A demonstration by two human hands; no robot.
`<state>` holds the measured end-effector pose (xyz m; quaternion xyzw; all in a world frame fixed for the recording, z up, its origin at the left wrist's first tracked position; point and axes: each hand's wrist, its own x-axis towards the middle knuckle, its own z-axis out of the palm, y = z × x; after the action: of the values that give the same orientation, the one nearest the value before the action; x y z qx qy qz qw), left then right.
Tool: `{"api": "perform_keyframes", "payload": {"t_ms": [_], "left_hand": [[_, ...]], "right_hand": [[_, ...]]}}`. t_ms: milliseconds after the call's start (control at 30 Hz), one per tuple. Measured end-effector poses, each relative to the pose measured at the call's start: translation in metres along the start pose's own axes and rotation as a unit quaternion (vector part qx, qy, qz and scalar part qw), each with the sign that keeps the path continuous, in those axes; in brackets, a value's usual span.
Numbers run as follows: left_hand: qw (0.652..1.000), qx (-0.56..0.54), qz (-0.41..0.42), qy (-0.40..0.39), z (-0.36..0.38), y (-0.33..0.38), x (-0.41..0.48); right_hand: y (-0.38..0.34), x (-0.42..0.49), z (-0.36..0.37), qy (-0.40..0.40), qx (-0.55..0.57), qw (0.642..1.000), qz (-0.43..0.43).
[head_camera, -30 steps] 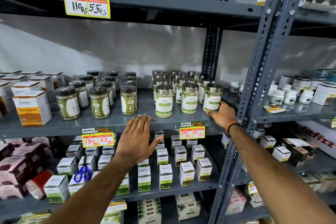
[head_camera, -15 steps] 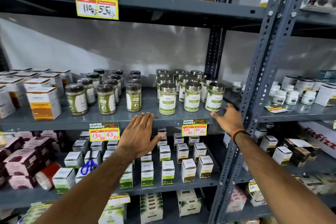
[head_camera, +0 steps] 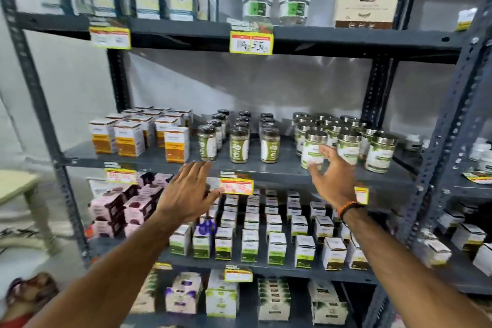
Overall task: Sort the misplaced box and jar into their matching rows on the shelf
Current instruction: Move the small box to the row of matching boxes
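Middle shelf (head_camera: 149,161), left end: orange-and-white boxes (head_camera: 129,138) in a block. One orange box (head_camera: 177,144) stands forward and right of the block, just beside the dark-lid jars (head_camera: 239,145); I judge that's the misplaced box, or else it's simply the front of its own row, can't be sure. White upper half, orange lower band, upright, label facing me, print blurred.

My left hand (head_camera: 187,190) hovers flat in front of the shelf edge, fingers straight and close together, thumb out to the right, holding nothing. It sits just below that orange box and the leftmost dark-lid jar, apart from both. Likely staged to reach for the box.

Centre: three columns of dark-lid jars, green-brown contents, white labels, tidy.

Yellow-red price tag (head_camera: 236,186) on the shelf lip between my hands.

Right: my right hand (head_camera: 332,176), fingers spread and curled loose, empty, in front of the silver-lid jars (head_camera: 348,146). Fingertips overlap the front-left silver-lid jar (head_camera: 312,150); contact unclear, motion blur. Orange bead bracelet (head_camera: 348,208) on the wrist.

Silver-lid jars: metal caps, green-white labels, clustered tight, all matching as far as I can tell. No odd jar stands out in either group, so the jar looks sorted; box probably still to go.
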<state>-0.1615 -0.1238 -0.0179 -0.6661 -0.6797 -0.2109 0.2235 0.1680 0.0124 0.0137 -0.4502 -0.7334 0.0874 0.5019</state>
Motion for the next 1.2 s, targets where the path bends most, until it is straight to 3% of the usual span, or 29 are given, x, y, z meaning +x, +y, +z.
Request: {"api": "perform_keyframes", "payload": {"t_ms": [267,533,733,867,1033,1200], "left_hand": [[0.994,0.05,-0.098,0.013,-0.032,-0.219,-0.052],[0.99,0.068,-0.101,-0.064,-0.021,-0.372,-0.044],[0.994,0.061,-0.03,-0.08,0.004,-0.415,-0.037],[0.995,0.044,-0.033,-0.078,0.014,-0.423,-0.035],[0.995,0.043,-0.035,-0.079,0.022,-0.425,-0.035],[0.994,0.044,-0.045,-0.085,0.024,-0.42,-0.035]], "right_hand": [[-0.158,-0.011,0.168,-0.038,0.045,0.991,-0.12],[-0.252,0.004,0.279,-0.02,-0.047,0.995,-0.081],[-0.274,0.01,0.319,-0.019,-0.117,0.993,-0.027],[-0.274,0.013,0.331,-0.043,-0.166,0.985,0.009],[-0.28,0.012,0.34,-0.018,-0.17,0.985,0.006],[-0.29,0.016,0.356,-0.045,-0.146,0.988,-0.02]]}}
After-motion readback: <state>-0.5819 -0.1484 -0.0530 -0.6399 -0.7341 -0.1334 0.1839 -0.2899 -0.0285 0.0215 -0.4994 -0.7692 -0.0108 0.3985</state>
